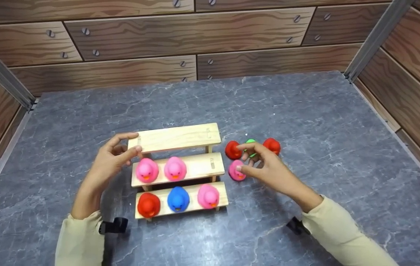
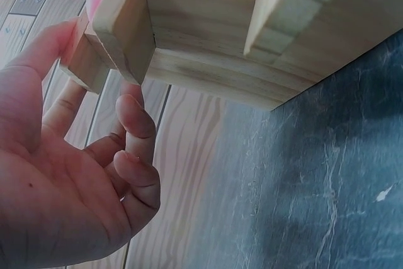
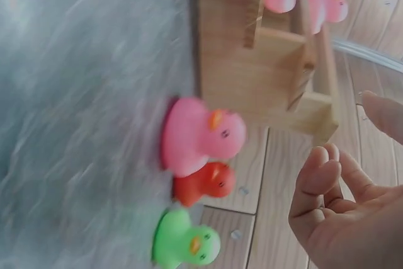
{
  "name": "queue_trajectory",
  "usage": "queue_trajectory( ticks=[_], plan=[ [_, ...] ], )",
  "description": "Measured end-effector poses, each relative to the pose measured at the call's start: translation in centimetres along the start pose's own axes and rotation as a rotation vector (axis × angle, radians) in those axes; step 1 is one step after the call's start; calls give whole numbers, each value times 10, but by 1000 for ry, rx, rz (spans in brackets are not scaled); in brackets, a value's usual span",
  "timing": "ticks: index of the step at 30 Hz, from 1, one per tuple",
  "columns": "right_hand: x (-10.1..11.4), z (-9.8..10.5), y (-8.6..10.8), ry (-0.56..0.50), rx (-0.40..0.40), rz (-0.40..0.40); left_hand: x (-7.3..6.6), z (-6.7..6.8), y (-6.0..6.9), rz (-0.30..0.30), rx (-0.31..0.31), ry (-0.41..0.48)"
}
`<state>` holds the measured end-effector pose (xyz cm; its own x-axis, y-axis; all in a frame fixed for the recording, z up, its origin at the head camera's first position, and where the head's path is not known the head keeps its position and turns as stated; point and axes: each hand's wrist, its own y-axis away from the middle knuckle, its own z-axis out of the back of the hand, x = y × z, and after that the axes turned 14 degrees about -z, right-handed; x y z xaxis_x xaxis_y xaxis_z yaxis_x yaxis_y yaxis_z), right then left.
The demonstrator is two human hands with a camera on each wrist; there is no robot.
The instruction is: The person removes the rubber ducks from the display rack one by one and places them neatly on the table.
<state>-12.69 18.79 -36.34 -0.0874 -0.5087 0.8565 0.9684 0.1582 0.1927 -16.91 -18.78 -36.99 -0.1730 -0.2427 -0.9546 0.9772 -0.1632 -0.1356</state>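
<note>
A three-tier wooden stand [image 1: 176, 138] carries rubber ducks on its lower two steps. My left hand [image 1: 108, 159] grips the left end of the top step between thumb and fingers; the left wrist view shows the wooden end [image 2: 126, 29] from below. Off the stand's right side, my right hand [image 1: 272, 173] hovers over a loose pink duck [image 1: 236, 171], thumb and fingers apart. The right wrist view has that pink duck [image 3: 189, 137] standing clear of the fingers. Beside it are a red duck [image 1: 233, 150], a partly hidden green duck [image 1: 250, 141] and another red duck [image 1: 272, 146].
On the middle step sit two pink ducks [image 1: 175, 170]. The bottom step holds a red duck [image 1: 148, 205], a blue duck [image 1: 178, 199] and a pink duck [image 1: 208, 195]. Wood-patterned walls [image 1: 188, 35] border the grey marbled surface [image 1: 324, 122].
</note>
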Motion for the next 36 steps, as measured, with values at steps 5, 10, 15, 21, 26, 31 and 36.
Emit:
queue_trajectory(
  ticks=[5, 10, 15, 21, 26, 31, 36],
  plan=[
    [10, -10, 0, -36, 32, 63, 2, 1, 0, -3, 2, 0],
    [22, -24, 0, -64, 80, 119, 2, 2, -1, -12, -2, 22],
    [33, -38, -1, -86, 102, 155, 1, 1, -1, -10, -3, 13],
    [43, -52, -5, -112, 155, 149, 0, 1, -2, -10, -5, 3],
    [51, -65, -7, -137, 173, 127, 0, -1, -2, -8, -14, 8],
    [53, -75, -10, -125, 193, 129, 1, -1, -1, -14, -17, 6],
    [53, -81, -14, -108, 199, 138, 2, -1, -1, -20, -15, 4]
  ],
)
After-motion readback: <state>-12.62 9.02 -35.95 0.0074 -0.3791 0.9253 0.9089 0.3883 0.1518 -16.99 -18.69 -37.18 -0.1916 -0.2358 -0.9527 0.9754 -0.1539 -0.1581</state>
